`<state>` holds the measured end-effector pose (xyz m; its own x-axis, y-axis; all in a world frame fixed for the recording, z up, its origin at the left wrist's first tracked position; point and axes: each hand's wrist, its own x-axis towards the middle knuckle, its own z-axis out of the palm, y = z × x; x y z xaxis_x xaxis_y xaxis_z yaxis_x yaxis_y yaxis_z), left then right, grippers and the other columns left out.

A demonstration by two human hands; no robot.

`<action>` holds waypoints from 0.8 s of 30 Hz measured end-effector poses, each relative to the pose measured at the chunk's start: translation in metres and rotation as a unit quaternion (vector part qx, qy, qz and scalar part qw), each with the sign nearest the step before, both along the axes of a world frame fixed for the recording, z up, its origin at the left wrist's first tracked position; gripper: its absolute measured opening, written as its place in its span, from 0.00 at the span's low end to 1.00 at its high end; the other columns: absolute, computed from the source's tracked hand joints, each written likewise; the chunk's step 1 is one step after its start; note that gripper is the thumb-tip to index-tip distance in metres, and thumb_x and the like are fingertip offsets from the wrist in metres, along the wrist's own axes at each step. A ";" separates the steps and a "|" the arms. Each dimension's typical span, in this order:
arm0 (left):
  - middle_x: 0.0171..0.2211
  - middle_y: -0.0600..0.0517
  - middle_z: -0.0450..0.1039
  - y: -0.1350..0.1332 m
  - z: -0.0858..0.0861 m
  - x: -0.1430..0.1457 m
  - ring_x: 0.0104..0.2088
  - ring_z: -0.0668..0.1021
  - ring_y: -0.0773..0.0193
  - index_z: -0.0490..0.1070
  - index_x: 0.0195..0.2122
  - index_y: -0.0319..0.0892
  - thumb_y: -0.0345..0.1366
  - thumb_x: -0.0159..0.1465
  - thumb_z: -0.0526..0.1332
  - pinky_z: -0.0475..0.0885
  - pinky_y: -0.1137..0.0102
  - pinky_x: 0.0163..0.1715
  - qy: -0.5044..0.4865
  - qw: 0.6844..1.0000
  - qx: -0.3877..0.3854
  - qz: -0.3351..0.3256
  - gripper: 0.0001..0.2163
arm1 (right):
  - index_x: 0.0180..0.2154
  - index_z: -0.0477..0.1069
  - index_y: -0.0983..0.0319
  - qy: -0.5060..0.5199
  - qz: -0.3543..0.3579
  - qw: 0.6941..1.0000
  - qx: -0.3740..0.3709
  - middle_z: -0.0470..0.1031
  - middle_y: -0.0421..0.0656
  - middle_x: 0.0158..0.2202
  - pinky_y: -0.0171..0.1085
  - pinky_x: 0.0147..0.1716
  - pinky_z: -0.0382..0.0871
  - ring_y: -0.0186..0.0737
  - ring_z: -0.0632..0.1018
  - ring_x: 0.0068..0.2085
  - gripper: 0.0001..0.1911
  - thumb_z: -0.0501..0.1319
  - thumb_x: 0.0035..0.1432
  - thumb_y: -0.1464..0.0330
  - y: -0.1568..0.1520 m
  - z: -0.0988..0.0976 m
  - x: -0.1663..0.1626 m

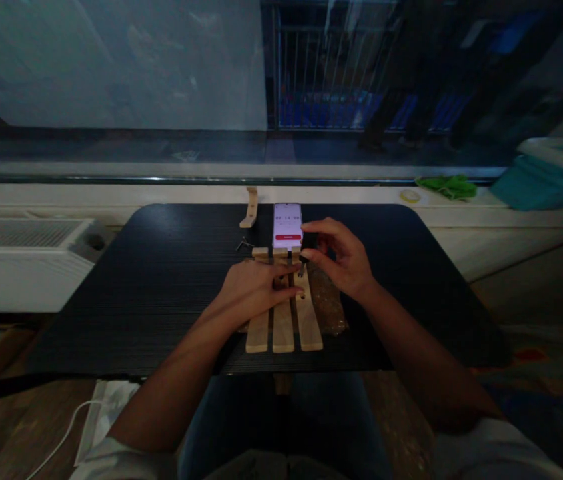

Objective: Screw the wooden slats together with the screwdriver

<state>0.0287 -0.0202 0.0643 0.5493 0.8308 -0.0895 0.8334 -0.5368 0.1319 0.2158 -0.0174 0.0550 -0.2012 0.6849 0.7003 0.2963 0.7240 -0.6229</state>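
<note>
My right hand (344, 257) pinches a short screwdriver (306, 250) by its dark handle, thumb below and index finger above. Its metal tip points down at the rightmost of three pale wooden slats (308, 327), close to a small hole. My left hand (254, 287) lies across the slats with its fingers stretched out, index finger and thumb apart on either side of the spot near the tip. Whether a screw sits under the tip is too small to tell. The slats lie side by side and hide part of a clear plastic sheet (331, 307).
A phone (287, 225) showing a timer lies behind the slats. Left of it are a curved wooden piece (250, 210) and several small screws (244, 244) on the black table (161, 287). A teal bin (536, 180) and green cloth (448, 187) stand on the sill.
</note>
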 end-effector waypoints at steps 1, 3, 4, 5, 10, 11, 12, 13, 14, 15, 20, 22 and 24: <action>0.46 0.49 0.78 0.000 0.000 0.000 0.43 0.80 0.51 0.71 0.55 0.55 0.58 0.64 0.53 0.74 0.60 0.40 0.002 1.000 0.001 0.000 0.23 | 0.49 0.70 0.51 -0.002 0.000 1.000 -0.003 0.70 0.37 0.33 0.36 0.26 0.66 0.32 0.67 0.26 0.15 0.62 0.58 0.61 0.000 0.000 0.000; 0.46 0.48 0.78 0.000 -0.001 -0.001 0.43 0.80 0.51 0.71 0.55 0.55 0.58 0.64 0.53 0.74 0.60 0.40 0.005 1.000 0.004 -0.001 0.23 | 0.50 0.69 0.50 -0.005 0.013 1.000 -0.007 0.71 0.37 0.34 0.35 0.27 0.67 0.32 0.68 0.28 0.16 0.61 0.59 0.62 0.000 -0.001 0.001; 0.46 0.48 0.78 0.000 -0.001 -0.001 0.43 0.80 0.51 0.71 0.55 0.55 0.58 0.64 0.53 0.74 0.61 0.39 0.007 1.000 0.005 -0.002 0.23 | 0.51 0.69 0.50 -0.010 0.023 1.000 -0.010 0.71 0.38 0.36 0.35 0.27 0.67 0.32 0.69 0.29 0.16 0.61 0.60 0.62 0.000 -0.001 0.002; 0.46 0.48 0.78 0.000 -0.001 -0.001 0.43 0.80 0.51 0.71 0.55 0.55 0.58 0.64 0.52 0.74 0.61 0.40 0.007 1.000 0.005 -0.003 0.24 | 0.51 0.69 0.51 -0.016 0.032 0.999 -0.012 0.73 0.39 0.37 0.35 0.28 0.68 0.33 0.71 0.30 0.16 0.60 0.61 0.62 -0.001 -0.001 0.003; 0.47 0.49 0.78 0.000 -0.001 -0.001 0.44 0.80 0.51 0.70 0.56 0.57 0.58 0.64 0.52 0.74 0.61 0.40 0.008 1.000 0.010 0.002 0.24 | 0.55 0.66 0.52 -0.043 0.067 0.996 -0.038 0.76 0.41 0.46 0.37 0.32 0.73 0.35 0.76 0.36 0.18 0.55 0.64 0.63 -0.003 0.002 0.006; 0.46 0.49 0.78 0.000 0.000 -0.001 0.43 0.80 0.51 0.70 0.56 0.57 0.58 0.64 0.52 0.74 0.61 0.40 0.009 1.000 0.009 0.002 0.24 | 0.55 0.66 0.51 -0.042 0.073 0.995 -0.043 0.76 0.41 0.47 0.37 0.33 0.73 0.35 0.76 0.36 0.18 0.55 0.64 0.63 -0.003 0.003 0.006; 0.46 0.50 0.78 0.000 0.000 -0.001 0.43 0.80 0.51 0.70 0.56 0.58 0.58 0.64 0.52 0.74 0.61 0.40 0.010 1.000 0.007 0.001 0.23 | 0.55 0.66 0.51 -0.039 0.078 0.995 -0.047 0.76 0.40 0.47 0.37 0.33 0.73 0.34 0.77 0.36 0.18 0.56 0.63 0.64 -0.003 0.003 0.006; 0.47 0.50 0.78 0.000 0.000 0.000 0.44 0.80 0.51 0.70 0.56 0.58 0.58 0.64 0.52 0.74 0.61 0.40 0.010 1.000 0.005 0.001 0.23 | 0.55 0.66 0.51 -0.034 0.081 0.995 -0.051 0.76 0.40 0.47 0.37 0.34 0.73 0.34 0.77 0.36 0.18 0.56 0.63 0.64 -0.003 0.003 0.006; 0.47 0.50 0.78 0.000 0.001 0.000 0.44 0.79 0.50 0.70 0.56 0.58 0.58 0.64 0.52 0.74 0.61 0.40 0.011 1.000 0.002 0.001 0.23 | 0.54 0.67 0.50 -0.029 0.082 0.995 -0.057 0.76 0.40 0.46 0.37 0.34 0.74 0.34 0.77 0.37 0.18 0.56 0.63 0.64 -0.003 0.003 0.006; 0.47 0.50 0.78 0.000 0.001 0.000 0.44 0.79 0.50 0.70 0.56 0.58 0.58 0.64 0.52 0.74 0.61 0.40 0.011 1.000 0.000 0.001 0.23 | 0.54 0.67 0.51 -0.024 0.080 0.994 -0.065 0.76 0.40 0.45 0.37 0.35 0.74 0.35 0.78 0.37 0.18 0.57 0.62 0.64 -0.003 0.002 0.006; 0.48 0.49 0.78 0.000 0.000 -0.001 0.44 0.80 0.51 0.70 0.56 0.56 0.58 0.64 0.52 0.74 0.63 0.39 0.003 1.000 0.007 0.001 0.24 | 0.54 0.66 0.51 -0.008 0.043 0.996 -0.083 0.74 0.40 0.43 0.39 0.36 0.74 0.37 0.77 0.38 0.19 0.58 0.61 0.61 -0.003 -0.002 0.006; 0.47 0.50 0.78 0.000 -0.001 -0.001 0.43 0.80 0.51 0.70 0.56 0.57 0.58 0.64 0.53 0.74 0.63 0.39 0.006 1.000 0.009 0.000 0.23 | 0.53 0.66 0.51 -0.010 0.030 0.996 -0.079 0.74 0.40 0.42 0.39 0.33 0.73 0.37 0.76 0.37 0.19 0.59 0.60 0.61 -0.003 -0.002 0.005; 0.47 0.49 0.78 0.000 -0.001 -0.001 0.44 0.80 0.50 0.70 0.56 0.57 0.58 0.64 0.52 0.74 0.62 0.39 0.009 1.000 0.007 -0.002 0.24 | 0.53 0.67 0.51 -0.012 0.023 0.997 -0.074 0.74 0.40 0.41 0.38 0.30 0.72 0.37 0.75 0.35 0.19 0.60 0.59 0.59 -0.002 -0.001 0.005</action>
<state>0.0274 -0.0204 0.0634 0.5513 0.8297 -0.0874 0.8332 -0.5422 0.1085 0.2209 -0.0199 0.0537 -0.2508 0.7695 0.5873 0.2813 0.6384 -0.7164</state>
